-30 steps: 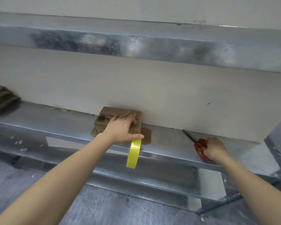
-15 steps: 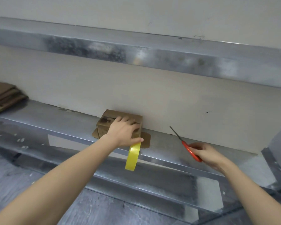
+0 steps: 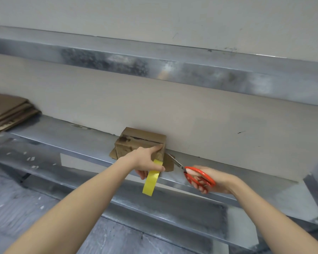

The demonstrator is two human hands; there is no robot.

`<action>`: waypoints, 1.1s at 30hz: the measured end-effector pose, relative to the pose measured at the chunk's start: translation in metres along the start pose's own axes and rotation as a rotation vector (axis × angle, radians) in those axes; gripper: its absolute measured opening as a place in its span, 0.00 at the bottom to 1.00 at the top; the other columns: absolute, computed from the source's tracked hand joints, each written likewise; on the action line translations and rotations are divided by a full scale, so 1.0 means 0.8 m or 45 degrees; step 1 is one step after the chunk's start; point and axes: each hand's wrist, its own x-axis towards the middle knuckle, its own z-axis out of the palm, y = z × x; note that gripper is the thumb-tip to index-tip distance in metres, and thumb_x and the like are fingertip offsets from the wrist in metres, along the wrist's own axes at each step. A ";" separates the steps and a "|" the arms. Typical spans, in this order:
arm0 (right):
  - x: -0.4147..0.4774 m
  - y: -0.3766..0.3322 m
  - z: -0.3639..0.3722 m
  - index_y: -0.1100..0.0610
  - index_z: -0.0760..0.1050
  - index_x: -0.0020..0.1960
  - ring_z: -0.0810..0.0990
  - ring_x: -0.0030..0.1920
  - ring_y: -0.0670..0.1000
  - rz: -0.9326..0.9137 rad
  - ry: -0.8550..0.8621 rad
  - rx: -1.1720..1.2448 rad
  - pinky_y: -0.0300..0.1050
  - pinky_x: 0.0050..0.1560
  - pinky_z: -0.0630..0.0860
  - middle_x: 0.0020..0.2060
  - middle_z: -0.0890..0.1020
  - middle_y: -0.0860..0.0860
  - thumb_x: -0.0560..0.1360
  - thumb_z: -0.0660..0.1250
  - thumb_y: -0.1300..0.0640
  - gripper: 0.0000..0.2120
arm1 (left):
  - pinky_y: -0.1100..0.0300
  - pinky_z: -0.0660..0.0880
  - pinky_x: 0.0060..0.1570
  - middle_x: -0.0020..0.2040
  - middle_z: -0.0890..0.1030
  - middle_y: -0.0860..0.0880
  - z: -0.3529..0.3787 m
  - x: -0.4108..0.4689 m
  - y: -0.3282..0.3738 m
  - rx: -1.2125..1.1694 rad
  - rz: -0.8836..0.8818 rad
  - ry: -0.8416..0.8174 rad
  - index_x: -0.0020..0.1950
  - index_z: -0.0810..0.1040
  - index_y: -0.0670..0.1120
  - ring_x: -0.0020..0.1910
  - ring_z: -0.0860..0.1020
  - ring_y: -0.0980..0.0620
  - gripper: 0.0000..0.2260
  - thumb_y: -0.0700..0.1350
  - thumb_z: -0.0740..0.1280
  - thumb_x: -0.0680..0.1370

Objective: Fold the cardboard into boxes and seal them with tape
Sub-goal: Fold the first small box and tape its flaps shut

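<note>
I see the small brown cardboard box (image 3: 140, 142) on the grey metal worktop (image 3: 81, 142), its back against the wall. My left hand (image 3: 147, 160) presses its index finger on the box's front right edge and pinches the yellow strip of adhesive tape (image 3: 151, 180) hanging toward 6 o'clock. At the box's 4 o'clock, my right hand (image 3: 211, 182) grips the red-handled scissors (image 3: 198, 176), blades pointing to 10 o'clock. A stack of flat brown cardboard (image 3: 9, 110) lies at 9 o'clock.

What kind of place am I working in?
Probably a workshop or packing area: grey metal shelving along a plain wall, a stack of flattened brown cardboard, a small brown cardboard box being taped.
</note>
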 end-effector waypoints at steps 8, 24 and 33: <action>0.013 -0.002 -0.004 0.56 0.71 0.51 0.68 0.29 0.46 0.119 -0.046 -0.147 0.38 0.29 0.62 0.32 0.71 0.50 0.60 0.71 0.33 0.32 | 0.65 0.75 0.29 0.37 0.81 0.50 -0.001 -0.001 0.006 -0.055 -0.006 -0.016 0.78 0.53 0.60 0.27 0.82 0.53 0.40 0.52 0.71 0.71; 0.034 -0.027 -0.013 0.55 0.72 0.42 0.68 0.30 0.48 0.032 -0.200 -0.117 0.39 0.31 0.61 0.32 0.73 0.51 0.63 0.72 0.35 0.25 | 0.66 0.72 0.27 0.37 0.85 0.48 -0.008 0.011 -0.001 -0.005 -0.029 -0.083 0.78 0.51 0.61 0.28 0.81 0.53 0.42 0.55 0.70 0.68; 0.044 -0.025 -0.008 0.55 0.72 0.44 0.68 0.25 0.46 -0.082 0.048 -0.273 0.38 0.25 0.62 0.29 0.75 0.50 0.62 0.74 0.32 0.28 | 0.63 0.74 0.29 0.40 0.85 0.45 -0.009 0.016 -0.001 -0.031 -0.039 -0.103 0.78 0.51 0.61 0.27 0.80 0.52 0.42 0.53 0.69 0.69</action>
